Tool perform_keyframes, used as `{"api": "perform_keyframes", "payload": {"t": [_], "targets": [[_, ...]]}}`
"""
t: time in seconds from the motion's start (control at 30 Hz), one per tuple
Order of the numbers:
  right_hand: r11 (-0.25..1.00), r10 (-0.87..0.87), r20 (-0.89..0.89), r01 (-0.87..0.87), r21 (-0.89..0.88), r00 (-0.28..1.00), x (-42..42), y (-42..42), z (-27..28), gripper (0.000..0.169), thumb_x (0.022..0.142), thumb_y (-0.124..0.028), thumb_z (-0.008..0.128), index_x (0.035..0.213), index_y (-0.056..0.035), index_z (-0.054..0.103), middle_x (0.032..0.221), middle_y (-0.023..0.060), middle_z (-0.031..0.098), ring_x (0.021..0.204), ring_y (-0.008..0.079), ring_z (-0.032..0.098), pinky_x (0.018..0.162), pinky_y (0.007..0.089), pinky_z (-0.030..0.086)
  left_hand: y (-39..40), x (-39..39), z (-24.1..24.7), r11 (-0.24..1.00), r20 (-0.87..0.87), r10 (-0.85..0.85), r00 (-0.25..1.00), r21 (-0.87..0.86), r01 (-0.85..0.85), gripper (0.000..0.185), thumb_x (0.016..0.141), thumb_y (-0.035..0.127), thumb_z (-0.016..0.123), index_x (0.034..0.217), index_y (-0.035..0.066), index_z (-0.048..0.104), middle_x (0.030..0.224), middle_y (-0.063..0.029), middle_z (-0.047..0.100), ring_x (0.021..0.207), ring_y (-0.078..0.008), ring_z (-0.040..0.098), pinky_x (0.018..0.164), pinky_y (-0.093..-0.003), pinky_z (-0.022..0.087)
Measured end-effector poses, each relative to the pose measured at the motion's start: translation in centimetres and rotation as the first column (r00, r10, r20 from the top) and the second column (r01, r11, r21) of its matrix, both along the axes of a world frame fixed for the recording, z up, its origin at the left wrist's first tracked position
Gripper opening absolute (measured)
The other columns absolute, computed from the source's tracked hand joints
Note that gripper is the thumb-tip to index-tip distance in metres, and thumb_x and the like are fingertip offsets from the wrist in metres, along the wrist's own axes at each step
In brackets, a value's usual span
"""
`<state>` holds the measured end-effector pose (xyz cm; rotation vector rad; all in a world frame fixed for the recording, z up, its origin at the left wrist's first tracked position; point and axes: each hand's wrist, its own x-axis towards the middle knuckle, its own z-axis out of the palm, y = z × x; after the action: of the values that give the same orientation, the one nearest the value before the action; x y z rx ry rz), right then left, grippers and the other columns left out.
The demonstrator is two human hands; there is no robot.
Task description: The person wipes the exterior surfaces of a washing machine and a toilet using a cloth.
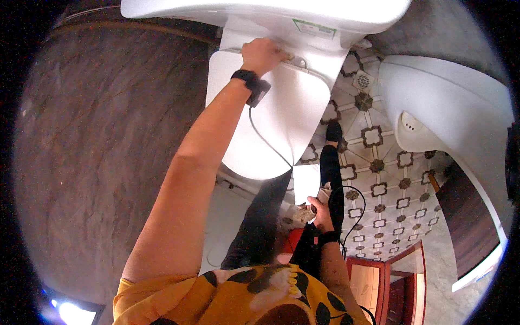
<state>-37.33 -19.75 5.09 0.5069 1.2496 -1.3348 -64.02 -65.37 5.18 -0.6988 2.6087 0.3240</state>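
A white toilet stands before me, its lid (272,122) down. At the back edge of the lid, beside a round hinge cap (300,62), my left hand (264,55) rests with curled fingers. Its fingertips are partly hidden, so I cannot tell whether they hold anything. Lower down, next to my leg, my right hand (321,213) grips a flat white sheet (307,183) by its lower end. A crumpled light cloth or paper (304,214) is bunched in the same hand. The cistern (264,10) overhangs the lid and bears a green-edged label (315,28).
A large white curved fixture (443,93) fills the right side, its kind unclear. Patterned tiles (380,162) cover the floor, with a drain grate (362,81) near the toilet. A dark stone-like wall (109,154) rises at left. Black cords (359,195) hang from my wristbands.
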Motion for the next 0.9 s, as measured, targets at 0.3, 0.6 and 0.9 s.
{"api": "perform_keyframes", "payload": {"t": [0.3,0.6,0.9], "targets": [[0.999,0.008,0.096,-0.013,0.048,0.995,-1.0,-0.9,1.0,0.055,0.085,-0.032,0.069,0.130,-0.0034,0.057,0.129,0.0148,0.060,0.125,0.0281,0.052,0.109,0.0377,0.036,-1.7,-1.3,-4.0,0.998,0.135,0.045,0.990,0.046,-0.052,0.037,0.076,0.041,0.069,0.100,0.013,0.073,0.098,-0.0121,0.073,0.094,-0.0336,0.069,0.084,-0.0441,0.054],[0.973,0.232,-0.058,-0.231,0.014,0.971,-0.6,0.4,0.3,0.059,0.083,-0.032,0.067,0.133,-0.0018,0.056,0.134,0.0190,0.056,0.129,0.0301,0.050,0.111,0.0387,0.034,-2.9,1.2,-6.2,0.937,-0.354,0.348,0.868,0.148,-0.315,0.021,0.081,0.030,0.067,0.088,0.012,0.076,0.091,-0.0125,0.073,0.087,-0.0323,0.070,0.076,-0.0408,0.056],[0.990,-0.080,0.055,0.073,0.119,0.995,-0.5,-1.1,1.1,0.030,0.089,-0.011,0.067,0.117,-0.0015,0.063,0.110,0.0032,0.063,0.097,0.0148,0.060,0.086,0.0304,0.047,-11.0,9.0,-4.9,0.904,-0.786,0.392,0.478,0.235,-0.357,0.019,0.081,0.021,0.075,0.096,0.009,0.074,0.079,-0.0086,0.072,0.074,-0.0233,0.069,0.071,-0.0336,0.053]]}}
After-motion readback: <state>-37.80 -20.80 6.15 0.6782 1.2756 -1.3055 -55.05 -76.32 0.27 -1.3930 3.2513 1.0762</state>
